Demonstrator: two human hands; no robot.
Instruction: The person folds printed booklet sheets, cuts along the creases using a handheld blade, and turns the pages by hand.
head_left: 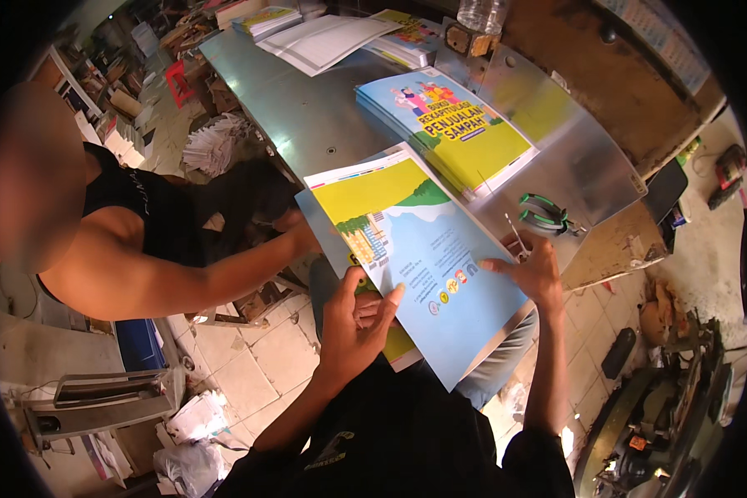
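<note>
A printed blue and yellow-green booklet cover (427,241) lies tilted over my lap and the table's near edge. My left hand (357,324) grips its left edge, fingers curled beneath and thumb on top. At the opposite edge, my right hand (533,270) pinches the cover with its thumb on the printed face. A thin pale stick-like thing (513,226) rises by the right fingers; its kind is unclear. Another printed sheet (398,344) shows partly below the cover. Past the cover's left edge is a co-worker's hand (299,231), partly hidden.
A stack of matching booklets (448,129) sits on the metal table (307,108). Green-handled pliers (544,214) lie to its right. White sheets (328,41) and more stacks are farther back. A co-worker (133,216) sits at left; machinery (656,415) stands at lower right.
</note>
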